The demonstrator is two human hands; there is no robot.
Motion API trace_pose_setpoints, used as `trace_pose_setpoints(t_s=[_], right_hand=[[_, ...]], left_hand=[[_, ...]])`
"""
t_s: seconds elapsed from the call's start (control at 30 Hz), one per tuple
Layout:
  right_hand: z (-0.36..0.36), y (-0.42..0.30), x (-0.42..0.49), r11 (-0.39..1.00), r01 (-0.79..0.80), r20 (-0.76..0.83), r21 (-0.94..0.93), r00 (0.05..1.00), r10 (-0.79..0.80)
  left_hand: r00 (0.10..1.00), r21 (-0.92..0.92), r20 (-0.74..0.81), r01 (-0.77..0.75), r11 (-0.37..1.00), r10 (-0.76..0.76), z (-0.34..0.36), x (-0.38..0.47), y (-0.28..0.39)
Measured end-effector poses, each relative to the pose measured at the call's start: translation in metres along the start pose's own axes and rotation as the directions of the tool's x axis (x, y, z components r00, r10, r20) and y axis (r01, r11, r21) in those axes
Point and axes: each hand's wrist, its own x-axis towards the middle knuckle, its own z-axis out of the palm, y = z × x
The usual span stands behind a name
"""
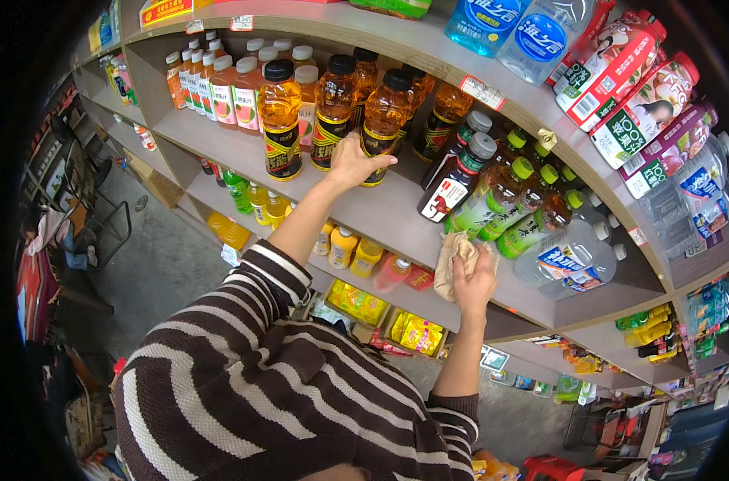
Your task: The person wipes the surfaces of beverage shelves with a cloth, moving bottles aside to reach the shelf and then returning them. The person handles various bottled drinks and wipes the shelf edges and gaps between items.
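Observation:
My left hand (353,163) is at the lower part of a black-capped bottle of amber drink (383,123), thumb across its front; whether the fingers close around it is hard to tell. Two like bottles stand to its left, the nearer one (281,120) at the shelf's front. In my right hand (474,279) is a crumpled beige cloth (445,270), held at the front edge of the wooden shelf (364,210). Just beyond the cloth are green-capped tea bottles (490,204) and a dark bottle with a grey cap (451,186).
Pink-labelled juice bottles (247,96) line the shelf's left. Large clear bottles (571,258) stand at the right. An upper shelf edge (400,39) with price tags curves above my hands. Yellow drinks (343,248) fill the shelf below, above boxes of yellow packets (417,332).

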Motion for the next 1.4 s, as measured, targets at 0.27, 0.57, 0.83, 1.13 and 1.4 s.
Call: trace_pose_setpoints(t_s=[0.27, 0.57, 0.83, 1.13, 1.4], right_hand=[[-0.01, -0.067, 0.002, 0.929, 0.329, -0.031, 0.167, 0.944, -0.328], [-0.038, -0.214, 0.126, 0.734, 0.677, 0.042, -0.061, 0.736, -0.676], [0.026, -0.144, 0.083, 0.689, 0.499, -0.311, 0.526, 0.867, -0.39], [0.003, -0.036, 0.002, 0.978, 0.206, 0.025, -0.015, 0.978, -0.206], [0.008, 0.004, 0.001, 0.967, 0.086, -0.148, 0.241, 0.988, -0.051]], left_hand=[[0.972, -0.248, 0.128, -0.163, 0.955, 0.199, -0.003, -0.031, 0.003], [0.927, -0.302, 0.333, -0.068, 0.951, 0.172, 0.0, -0.059, 0.016], [0.918, -0.454, 0.29, -0.115, 0.884, 0.269, 0.005, -0.067, 0.007], [0.947, -0.266, 0.245, -0.142, 0.953, 0.209, 0.03, -0.035, 0.004], [0.957, -0.16, 0.216, -0.159, 0.974, 0.192, 0.074, 0.008, 0.002]])
